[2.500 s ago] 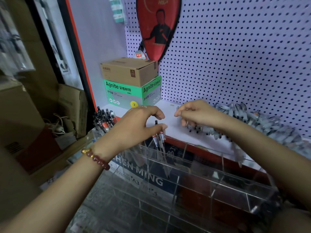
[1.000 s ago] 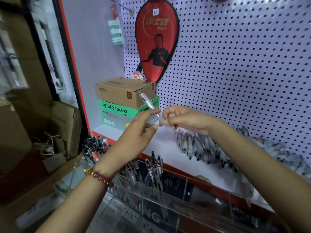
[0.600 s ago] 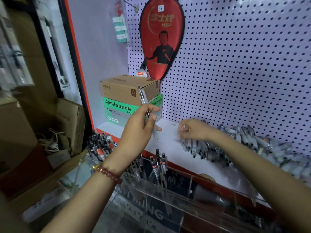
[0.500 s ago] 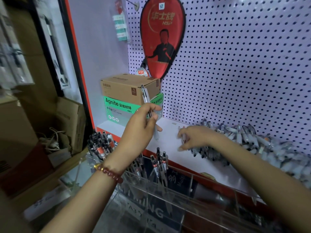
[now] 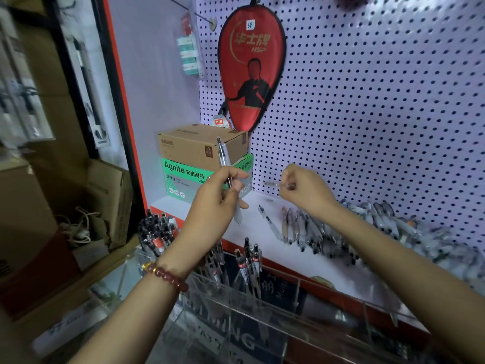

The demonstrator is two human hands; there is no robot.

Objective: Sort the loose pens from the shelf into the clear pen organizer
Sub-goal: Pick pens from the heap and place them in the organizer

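Left hand (image 5: 217,198) and right hand (image 5: 308,191), both raised above the shelf (image 5: 309,266).

Left hand: fingers and thumb are curled round one clear-barrelled pen (image 5: 223,156). It is held nearly upright, clip end uppermost, with the tip showing below the fist.

Right hand: thumb and fingers pinch one end of a second pen (image 5: 273,183). It lies roughly level and points toward the left hand. The two pens are near each other but apart.

Likely faults:
- The second pen is held only at its end, so it could pivot or slip out and drop onto the shelf.
- With the left hand already full, taking a second pen into it could loosen its hold on the first.
- The right forearm crosses low over the loose pens (image 5: 315,232); a careless sweep could roll some off the shelf's front edge.
- Lowering a pen among the standing pens (image 5: 248,261) could tip them or put it in the wrong compartment.

Position of the task's things:
- The loose pens lie in a heap on the shelf, below and to the right of the right hand and partly under that forearm.
- The clear pen organizer (image 5: 298,292) stands in front of the shelf, below both hands and nearest the left wrist.
- Its left compartments already hold upright pens. The contents of the right compartments cannot be told.
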